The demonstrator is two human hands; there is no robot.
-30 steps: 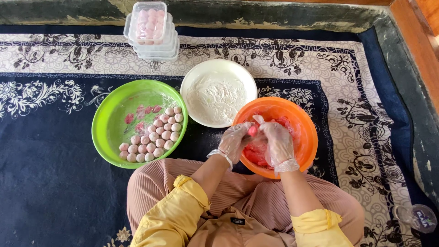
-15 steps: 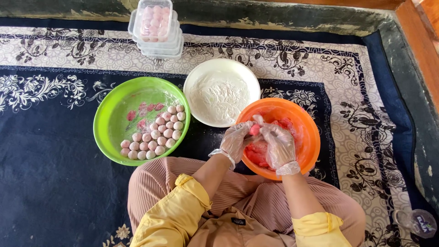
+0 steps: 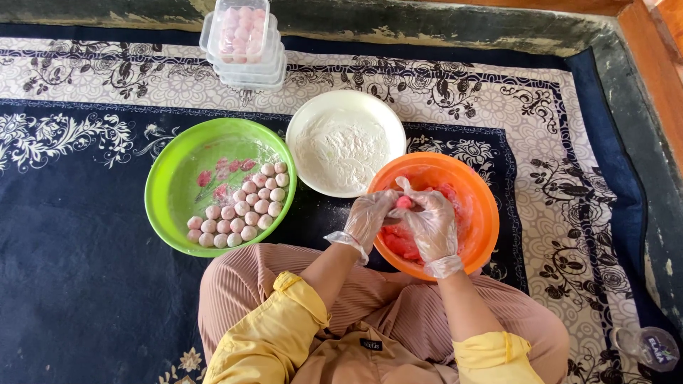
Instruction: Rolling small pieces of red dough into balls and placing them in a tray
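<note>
Both my hands wear clear plastic gloves and meet over the orange bowl [image 3: 478, 192], which holds pink dough. My left hand [image 3: 368, 217] and my right hand [image 3: 431, 224] press together on a small pink dough piece [image 3: 404, 203] between the fingertips. To the left stands a green bowl [image 3: 171, 178] with several floured pinkish dough balls [image 3: 238, 213] lined up in its near right part. A white bowl of flour [image 3: 345, 142] sits behind, between the two coloured bowls.
Stacked clear plastic boxes [image 3: 243, 39] with pink balls inside stand at the far edge of the patterned dark blue and cream rug [image 3: 85, 284]. A clear cup [image 3: 651, 347] lies at the lower right. My knees in striped trousers are just below the bowls.
My hands stay over the orange bowl, working the pink piece with small finger shifts. The view has drifted slightly; the bowls have not moved.
</note>
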